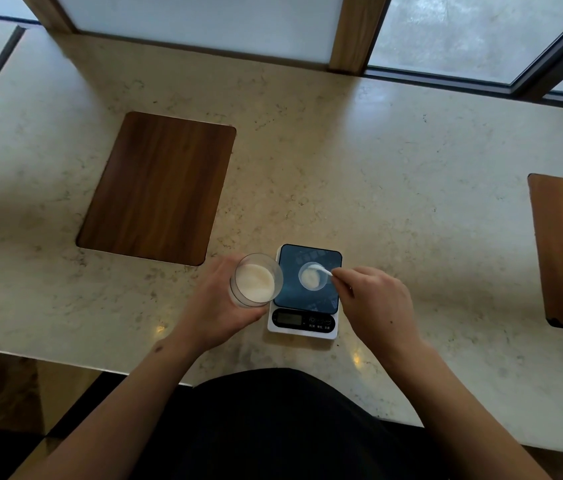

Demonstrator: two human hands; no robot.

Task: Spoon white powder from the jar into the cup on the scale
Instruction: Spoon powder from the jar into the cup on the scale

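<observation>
Clear round jar [256,281] of white powder [254,283], tilted, fingers of left hand [216,311] wrapped around it, beside scale [306,292]. Small clear cup [313,276] on the dark glass platform. Right hand [375,303] pinches white spoon [323,270] over cup. Speckled stone counter [394,174]; inset wooden panel [157,188].
</observation>
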